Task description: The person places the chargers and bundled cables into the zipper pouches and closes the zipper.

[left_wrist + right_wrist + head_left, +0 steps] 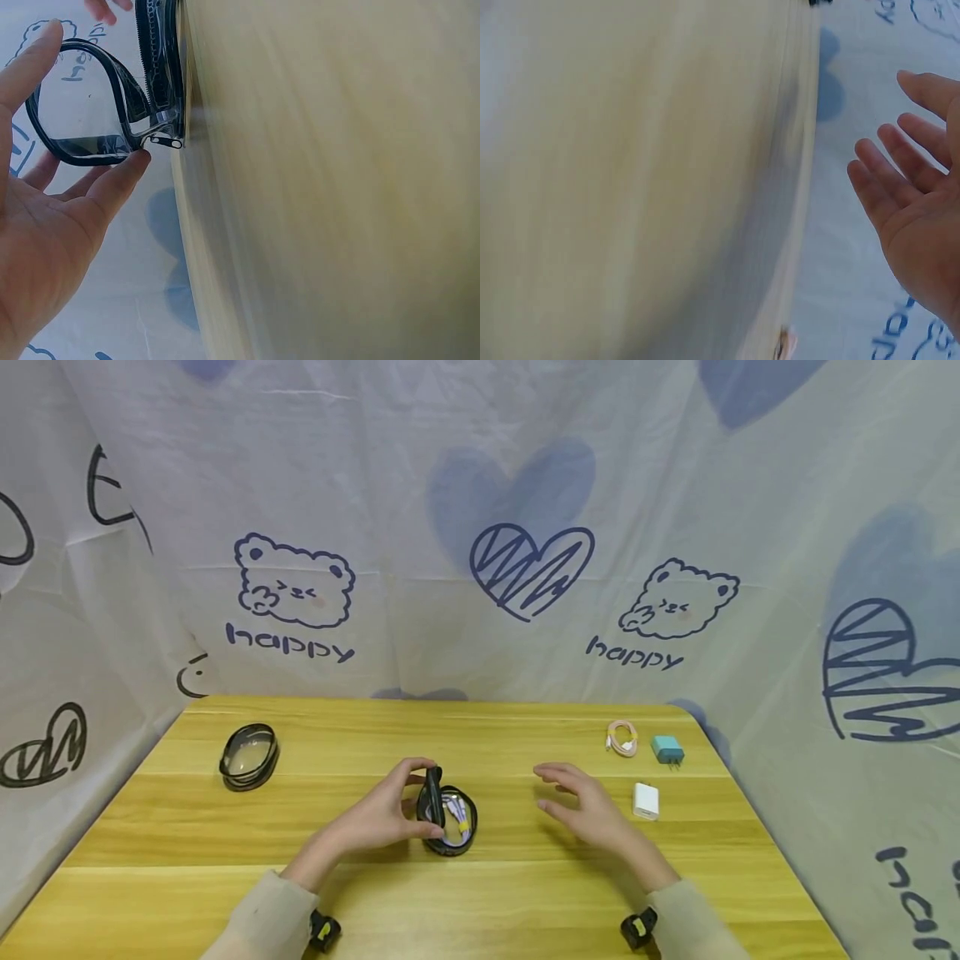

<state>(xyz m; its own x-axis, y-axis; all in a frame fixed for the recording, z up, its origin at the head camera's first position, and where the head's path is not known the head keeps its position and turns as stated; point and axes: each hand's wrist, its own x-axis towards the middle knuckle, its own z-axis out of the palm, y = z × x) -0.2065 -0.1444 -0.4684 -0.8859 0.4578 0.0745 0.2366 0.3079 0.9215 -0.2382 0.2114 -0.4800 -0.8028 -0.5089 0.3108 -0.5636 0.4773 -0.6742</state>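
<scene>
A small round clear zip case with black edging (pixel 471 839) lies unzipped on the table, its lid (pixel 84 97) raised upright. Inside the base sits a coiled white cable (pixel 459 814) with a yellow tie. My left hand (pixel 375 817) pinches the lid between thumb and fingers by its rim, as the left wrist view also shows. A zipper pull (pixel 166 142) hangs near the hinge side, close to a fingertip. To the right of the case, my right hand (pixel 588 810) hovers over the table with fingers loosely bent, holding nothing.
Another round black-edged clear case (pixel 240 783) lies at the left back of the table. On the right are a coiled pink cable (pixel 633 745), a blue charger plug (pixel 667 748) and a white charger plug (pixel 646 801). A printed cloth (pixel 420 635) hangs behind the table.
</scene>
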